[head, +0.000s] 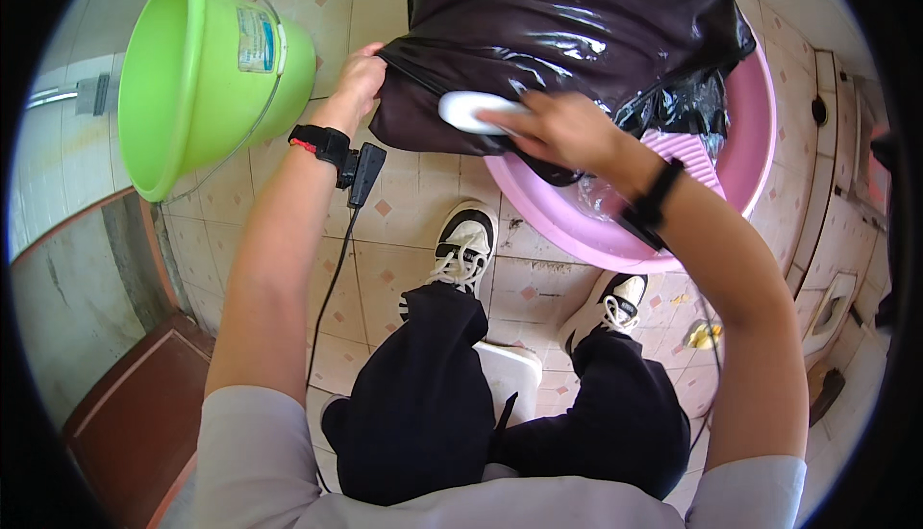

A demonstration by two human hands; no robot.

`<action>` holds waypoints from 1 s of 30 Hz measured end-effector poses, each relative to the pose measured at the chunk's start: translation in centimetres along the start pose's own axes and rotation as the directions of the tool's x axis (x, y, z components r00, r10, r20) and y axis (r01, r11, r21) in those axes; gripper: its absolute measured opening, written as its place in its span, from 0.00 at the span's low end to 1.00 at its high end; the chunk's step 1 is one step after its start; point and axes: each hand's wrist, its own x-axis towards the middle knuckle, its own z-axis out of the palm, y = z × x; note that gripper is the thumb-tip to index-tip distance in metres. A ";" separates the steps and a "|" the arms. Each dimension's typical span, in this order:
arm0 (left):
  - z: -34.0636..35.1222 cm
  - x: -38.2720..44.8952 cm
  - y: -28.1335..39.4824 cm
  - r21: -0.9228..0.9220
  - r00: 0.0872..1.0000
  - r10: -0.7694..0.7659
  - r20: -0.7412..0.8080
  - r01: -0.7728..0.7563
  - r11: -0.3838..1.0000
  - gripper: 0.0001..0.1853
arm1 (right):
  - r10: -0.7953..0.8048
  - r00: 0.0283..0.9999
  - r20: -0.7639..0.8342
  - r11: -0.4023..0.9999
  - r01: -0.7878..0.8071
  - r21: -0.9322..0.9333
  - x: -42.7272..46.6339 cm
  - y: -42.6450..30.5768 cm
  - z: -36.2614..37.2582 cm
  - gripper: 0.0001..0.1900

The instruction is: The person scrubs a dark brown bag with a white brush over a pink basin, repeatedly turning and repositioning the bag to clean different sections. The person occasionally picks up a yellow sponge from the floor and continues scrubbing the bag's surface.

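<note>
My left hand (363, 76) grips the left edge of a dark, wet, shiny garment or sheet of fabric (577, 31), holding it out. In my right hand (566, 125) is a white oval object (472, 112), perhaps a brush or a bar of soap, held against the fabric; the hand is blurred. Below the fabric stands a round pink plastic basin (757, 125). Inside it a pink ridged washboard (685, 157) leans under my right forearm, with wet dark cloth around it. The fabric hides much of the basin.
A lime-green bucket (288, 67) with a wire handle lies tilted or stands at the left. My shoes (469, 240) rest on the tiled floor near the basin, a white stool (515, 370) is beneath me, and a black cable (335, 276) hangs from my left wrist. A yellow scrap (703, 336) lies at the right.
</note>
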 end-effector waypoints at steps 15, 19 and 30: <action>-0.9 -1.9 -0.2 -0.192 0.991 0.125 0.053 -0.113 0.975 0.15 | -0.095 0.991 0.093 0.995 0.096 0.001 1.8 2.2 -4.1 0.27; -1.1 -7.5 -0.4 0.082 0.792 0.596 -0.130 -0.590 0.803 0.33 | -0.068 0.992 0.106 0.996 0.060 0.071 -6.9 3.5 -4.2 0.30; 6.4 -22.7 -1.3 0.194 0.647 0.374 0.664 -0.632 0.750 0.11 | 0.963 0.197 -0.186 0.189 -0.980 -0.060 -20.8 14.9 -0.4 0.31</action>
